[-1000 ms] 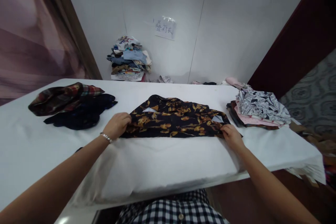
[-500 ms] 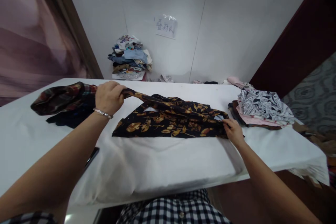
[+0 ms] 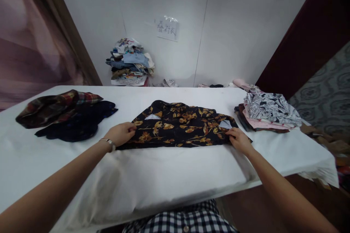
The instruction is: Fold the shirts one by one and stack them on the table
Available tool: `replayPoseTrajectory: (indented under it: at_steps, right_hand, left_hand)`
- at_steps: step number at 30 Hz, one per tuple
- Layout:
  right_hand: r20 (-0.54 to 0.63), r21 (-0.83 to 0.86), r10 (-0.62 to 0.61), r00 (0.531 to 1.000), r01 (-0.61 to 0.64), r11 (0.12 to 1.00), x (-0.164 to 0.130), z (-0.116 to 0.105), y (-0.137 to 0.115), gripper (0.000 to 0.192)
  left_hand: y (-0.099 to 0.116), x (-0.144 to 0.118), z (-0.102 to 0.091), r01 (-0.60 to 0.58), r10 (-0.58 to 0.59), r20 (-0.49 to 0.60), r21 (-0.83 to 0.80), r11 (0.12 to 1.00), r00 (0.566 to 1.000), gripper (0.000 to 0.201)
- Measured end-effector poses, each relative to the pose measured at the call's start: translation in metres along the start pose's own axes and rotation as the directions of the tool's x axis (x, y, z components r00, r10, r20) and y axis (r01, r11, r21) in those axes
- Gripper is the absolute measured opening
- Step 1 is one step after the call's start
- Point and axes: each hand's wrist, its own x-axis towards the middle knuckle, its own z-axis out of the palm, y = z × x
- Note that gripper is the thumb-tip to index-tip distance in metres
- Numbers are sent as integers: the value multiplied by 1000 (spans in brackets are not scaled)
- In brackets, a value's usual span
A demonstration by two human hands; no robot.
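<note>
A black shirt with a gold leaf print (image 3: 180, 125) lies spread flat in the middle of the white table (image 3: 169, 174). My left hand (image 3: 120, 133), with a bracelet on its wrist, pinches the shirt's near left edge. My right hand (image 3: 237, 139) grips the shirt's near right corner and rests on the table. Both hands hold the cloth down against the tabletop.
A crumpled plaid and dark garment pile (image 3: 64, 114) lies at the left. A stack of folded clothes (image 3: 266, 112) sits at the right. A taller heap of clothes (image 3: 129, 62) stands against the back wall, under a paper sign (image 3: 167, 29).
My left hand had lifted the shirt's left side up and toward the far left; it has now brought it back down flat on the table. My right hand stayed on the right corner.
</note>
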Motion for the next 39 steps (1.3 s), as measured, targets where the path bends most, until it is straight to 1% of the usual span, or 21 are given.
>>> replayPoseTrajectory:
  at_steps: [2,3,4,6,9,11,12,14,17,20,23,25,26,28,30,31,32,34,35,37,39]
  right_hand:
    - [-78,36,15,997,-13,999,13,3,-9,27]
    - [-90,42,19,996,-15,999,21,6,-15,28]
    - [-79,32,23,997,-21,999,28,11,-20,30]
    - [-3,-32,50,999,-50,998,40,21,-30,33]
    - [93,-137,111,990,-97,986,43,35,-36,33]
    - [120,-147,112,986,-94,985,35,40,-36,31]
    - [129,-141,105,986,-86,986,30,41,-34,30]
    - [140,-122,100,985,-83,989,18,40,-31,28]
    - [129,-72,108,986,-99,992,8,38,-27,27]
    - [128,-54,110,986,-104,993,6,37,-25,26]
    - [137,-47,112,984,-106,993,7,36,-27,27]
    - [90,-36,104,990,-101,994,8,34,-31,31]
    - [47,-32,87,995,-86,996,9,33,-33,33]
    - [-35,-37,22,999,-23,999,8,31,-37,38]
    - [-53,-66,-44,998,41,997,5,30,-38,41]
    - [-41,-89,-53,998,50,995,3,30,-37,41]
    - [-25,-118,-42,999,39,992,0,30,-34,41]
    - [-1,-173,7,1000,-7,985,-6,30,-26,38]
    - [4,-195,26,1000,-25,981,-9,30,-22,35]
    - [18,-225,36,999,-31,974,-14,30,-15,32]
    - [34,-238,30,999,-21,971,-17,28,-12,30]
  left_hand:
    - [35,20,2,-78,79,20,-40,996,997,27]
    - [56,31,7,-125,126,21,-63,990,992,28]
    - [79,41,14,-182,184,5,-86,979,983,28]
    - [126,61,35,-306,307,-10,-120,945,952,26]
    - [184,85,67,-329,332,-7,-143,933,943,27]
    - [207,96,83,-309,314,12,-155,938,949,30]
    - [213,102,89,-292,300,29,-163,943,953,30]
    - [217,113,96,-237,252,70,-182,954,965,31]
    - [210,131,98,-98,125,133,-192,977,983,36]
    - [200,141,95,6,17,132,-175,985,991,28]
    - [190,134,84,10,-3,40,-182,983,999,29]
    - [179,121,73,-54,49,-31,-187,981,998,31]
    - [169,113,67,-104,94,-62,-175,979,994,31]
    - [142,95,56,-207,195,-114,-115,971,974,32]
    - [106,76,50,-238,234,-133,-14,971,963,36]
    - [87,66,50,-200,204,-125,45,979,971,39]
    - [68,56,51,-126,139,-117,105,986,983,44]
    - [34,39,57,68,-56,-73,187,980,996,54]
    - [21,32,61,129,-124,-39,202,971,992,57]
    - [6,23,68,183,-190,17,199,963,982,61]
    - [2,20,72,197,-208,43,182,963,977,64]
